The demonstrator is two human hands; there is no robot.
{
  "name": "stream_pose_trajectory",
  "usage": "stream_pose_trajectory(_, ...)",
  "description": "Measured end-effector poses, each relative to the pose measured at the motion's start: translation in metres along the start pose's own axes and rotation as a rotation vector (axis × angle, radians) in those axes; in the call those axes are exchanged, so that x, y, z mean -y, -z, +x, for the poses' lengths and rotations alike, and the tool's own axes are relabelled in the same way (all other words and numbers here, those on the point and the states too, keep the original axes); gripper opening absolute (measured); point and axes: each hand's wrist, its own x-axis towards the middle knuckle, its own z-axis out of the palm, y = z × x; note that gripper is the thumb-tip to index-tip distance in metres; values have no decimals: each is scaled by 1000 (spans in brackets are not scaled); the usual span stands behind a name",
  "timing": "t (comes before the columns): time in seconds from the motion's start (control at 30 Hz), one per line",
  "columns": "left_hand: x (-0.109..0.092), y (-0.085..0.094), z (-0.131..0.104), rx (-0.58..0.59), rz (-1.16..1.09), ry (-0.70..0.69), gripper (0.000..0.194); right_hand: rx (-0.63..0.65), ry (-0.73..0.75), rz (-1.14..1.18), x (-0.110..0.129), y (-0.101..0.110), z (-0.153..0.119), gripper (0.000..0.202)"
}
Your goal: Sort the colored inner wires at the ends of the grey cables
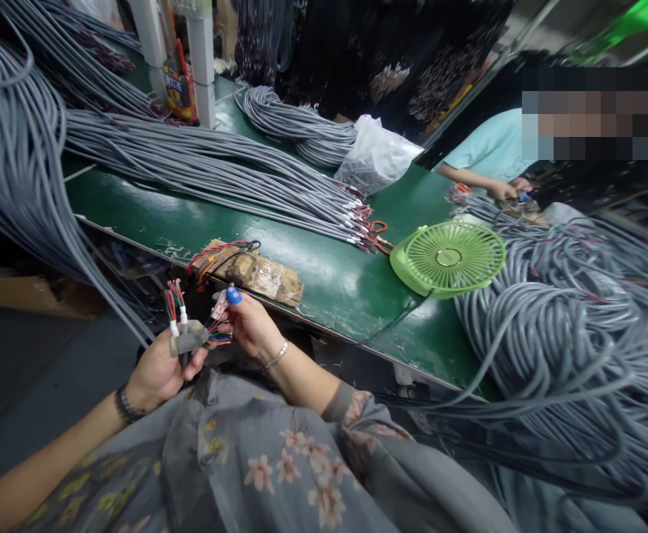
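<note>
Low in front of the bench edge, my left hand (pixel 160 370) is closed round grey cables (pixel 184 317) whose stripped ends show thin coloured wires (pixel 175 294) and white sleeves. Grey wrapping covers its thumb. Close on its right, my right hand (pixel 252 326) pinches a small pale piece (pixel 219 305) beside more coloured wires (pixel 221 334); a blue cover (pixel 234 295) sits on one fingertip. What the pale piece is cannot be made out. Just beyond the hands, a worn wooden block (pixel 262 277) with red and black leads lies at the edge of the green bench (pixel 335 277).
Long grey cable bundles (pixel 218 166) stretch across the bench, and others hang at the left. A green fan (pixel 449 257) stands right of centre, near a large cable heap (pixel 568 333). Behind are a plastic bag (pixel 379 152) and a person in a light blue top (pixel 487 144).
</note>
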Motion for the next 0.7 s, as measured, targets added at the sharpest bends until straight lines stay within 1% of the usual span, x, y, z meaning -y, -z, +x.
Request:
stream_pose_trajectory(0.13, 3, -1, 2, -1, 11, 3, 38, -21, 20, 24, 0, -1, 0, 32)
stream_pose_trajectory(0.23, 7, -1, 3, 18, 52, -3, 38, -43, 41, 19, -2, -1, 1, 32)
stream_pose_trajectory(0.3, 8, 0, 3, 26, 67, -12, 40, -33, 29, 17, -3, -1, 1, 34)
stream_pose_trajectory(0.4, 7, 1, 0, 23, 73, -27, 43, -9, -32, 11, -2, -1, 0, 41)
stream_pose_trajectory(0.53, 7, 0, -12, 34, 126, -26, 48, 25, -130, 7, 2, -2, -2, 50)
stream_pose_trajectory(0.6, 6, -2, -19, 14, 142, -28, 50, 44, -118, 1, 4, -3, -2, 48)
stream_pose_trajectory(0.7, 5, -7, -25, -58, 90, -37, 53, 58, -36, -21, 4, -2, -4, 41)
